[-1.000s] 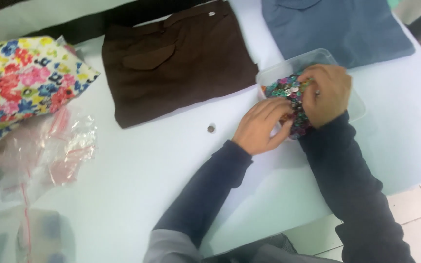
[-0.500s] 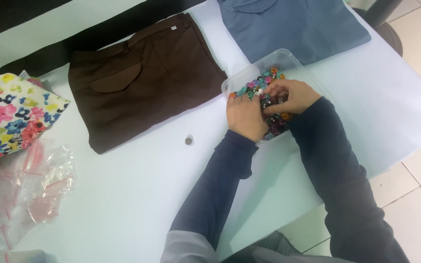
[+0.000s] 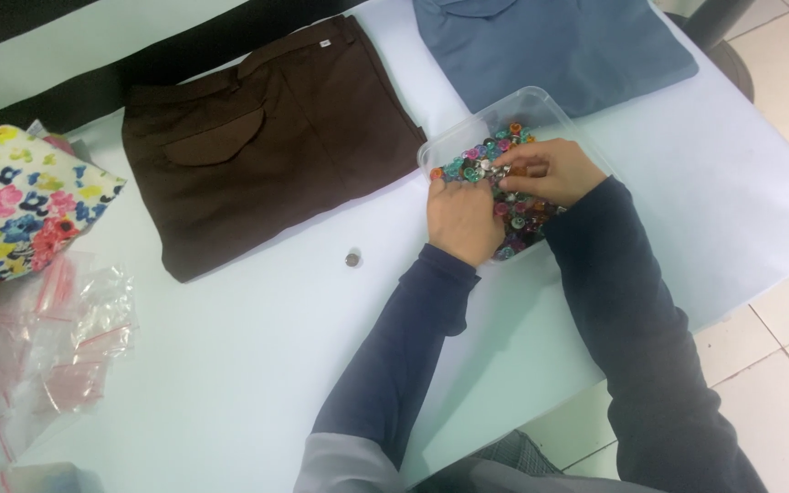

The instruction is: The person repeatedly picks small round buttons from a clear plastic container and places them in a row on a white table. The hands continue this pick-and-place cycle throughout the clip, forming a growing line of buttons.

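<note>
Clear plastic container (image 3: 541, 102) of mixed coloured buttons (image 3: 504, 151), right on white table (image 3: 230, 365). Left hand (image 3: 461, 217) flat, open on buttons; right hand (image 3: 550, 171) curled among them, grip unclear. Brown trousers (image 3: 267, 137) left.

I see 2 bare hands, left hand (image 3: 464, 219) and right hand (image 3: 554, 172), with long dark navy sleeves (image 3: 632, 329) and a grey hem (image 3: 344, 470).
</note>
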